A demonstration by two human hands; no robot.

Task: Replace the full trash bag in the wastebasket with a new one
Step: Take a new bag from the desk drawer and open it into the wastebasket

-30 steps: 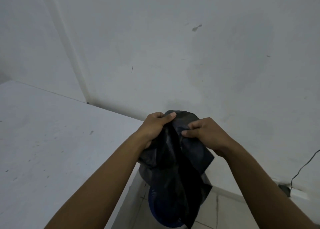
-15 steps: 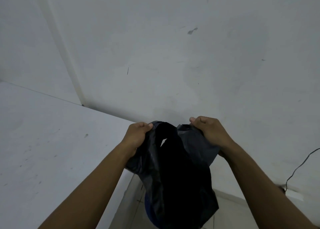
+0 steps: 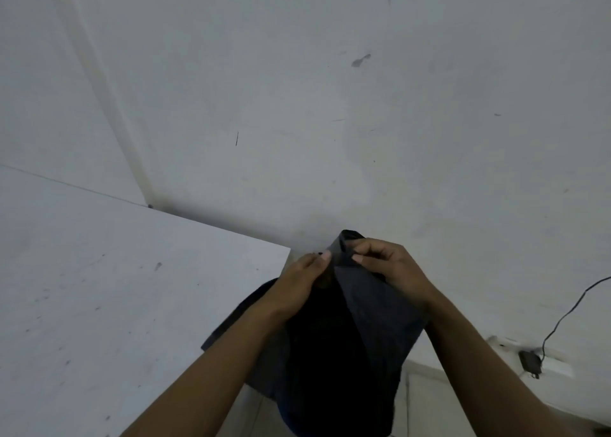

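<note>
Your hands are working close together at the top of the black trash bag [image 3: 363,337]. Your left hand [image 3: 297,281] is pinching the upper edge between thumb and fingers. Your right hand [image 3: 386,268] is pinching the same edge just beside it, with its fingertips [image 3: 357,258] curled onto a small peak of film. The bag is hanging slack from those two pinches, held in the air and touching no surface that shows. The wastebasket is not plainly showing; the bag is covering whatever is standing beneath it.

You seem to be searching for the bag's mouth so you can pull it open. The film is likely clinging to itself, so you may be pinching both layers at once and getting no opening. Pulling hard with pinches this small is risking a slipped grip or a tear at the edge. The hanging bag is also blocking your view downward, so lowering it blind could be missing the rim.

Left of the bag, a white desk [image 3: 99,287] is showing scuffs and small dark specks, its corner ending just beside your left hand. Behind the bag, a pale wall [image 3: 330,106] is carrying a few marks. Right of the bag and low, a dark cable [image 3: 568,314] is running down to a plug [image 3: 530,364]. Below the bag, light floor tiles [image 3: 429,403] are showing.
</note>
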